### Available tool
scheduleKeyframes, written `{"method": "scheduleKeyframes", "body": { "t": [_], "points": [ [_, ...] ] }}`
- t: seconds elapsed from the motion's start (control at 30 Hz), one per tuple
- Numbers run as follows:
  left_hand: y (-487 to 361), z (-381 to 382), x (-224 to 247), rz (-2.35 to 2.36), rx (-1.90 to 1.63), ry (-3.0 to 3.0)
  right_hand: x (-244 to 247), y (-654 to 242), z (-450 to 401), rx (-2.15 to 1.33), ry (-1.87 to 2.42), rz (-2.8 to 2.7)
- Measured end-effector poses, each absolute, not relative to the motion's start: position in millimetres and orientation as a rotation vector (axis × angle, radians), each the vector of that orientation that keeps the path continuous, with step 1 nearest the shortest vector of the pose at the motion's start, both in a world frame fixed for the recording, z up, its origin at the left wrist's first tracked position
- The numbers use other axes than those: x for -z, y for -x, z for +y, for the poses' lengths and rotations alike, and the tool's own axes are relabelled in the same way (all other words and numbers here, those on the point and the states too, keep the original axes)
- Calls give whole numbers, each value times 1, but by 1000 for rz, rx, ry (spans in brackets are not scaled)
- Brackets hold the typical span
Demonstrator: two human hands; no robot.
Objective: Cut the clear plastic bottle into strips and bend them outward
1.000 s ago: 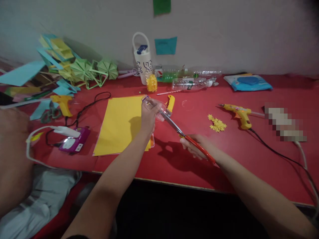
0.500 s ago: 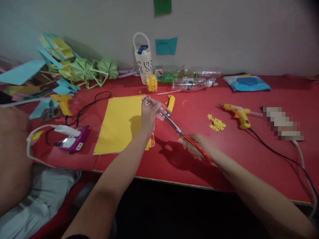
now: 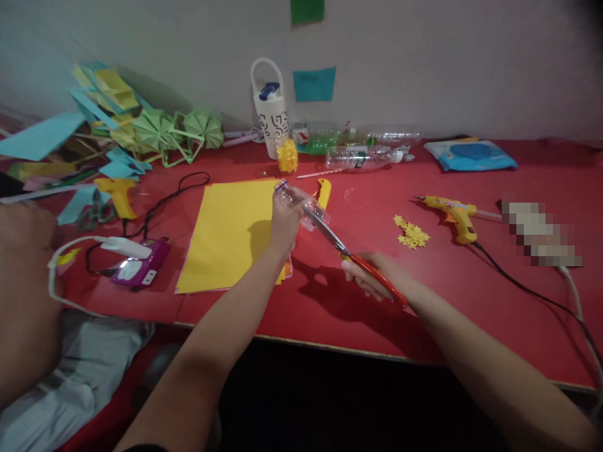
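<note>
My left hand [image 3: 285,225] is closed around a clear plastic bottle piece [image 3: 308,202], its purple-ringed neck pointing up and left. Red-handled scissors [image 3: 377,277] are in my right hand [image 3: 370,276], with the fingers wrapped about the grips. Their long metal blades reach up to the cut end of the bottle piece; whether plastic lies between the blades I cannot tell. Under and left of my left hand lies a stack of yellow paper [image 3: 226,235]. A yellow-handled tool [image 3: 323,192] sits just behind the bottle piece.
Right of my hands are yellow paper stars [image 3: 413,235] and a yellow glue gun [image 3: 450,215]. Plastic bottles [image 3: 358,157], a white tumbler [image 3: 272,119] and a wipes pack [image 3: 471,156] line the back. A purple power adapter [image 3: 141,267] with cords stands left, near another person's arm [image 3: 28,295].
Both my hands have shifted slightly to the right, carrying the bottle piece and the scissors with them. The grips on both stay the same.
</note>
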State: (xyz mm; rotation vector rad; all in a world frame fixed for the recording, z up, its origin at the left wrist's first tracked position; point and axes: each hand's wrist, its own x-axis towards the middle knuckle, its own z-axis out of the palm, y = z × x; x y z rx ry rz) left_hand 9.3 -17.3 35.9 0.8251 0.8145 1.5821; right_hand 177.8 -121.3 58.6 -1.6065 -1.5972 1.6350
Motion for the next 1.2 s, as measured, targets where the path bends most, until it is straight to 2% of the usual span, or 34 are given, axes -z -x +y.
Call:
{"method": "scheduleKeyframes", "body": {
  "t": [0.3, 1.2],
  "points": [
    [-6, -14, -31, 797, -1595, -870, -53, -176, -121, -1529, 1742, -1658],
    [-9, -18, -28, 860, -1544, -894, -56, -175, -120, -1589, 1738, -1542]
  ]
}}
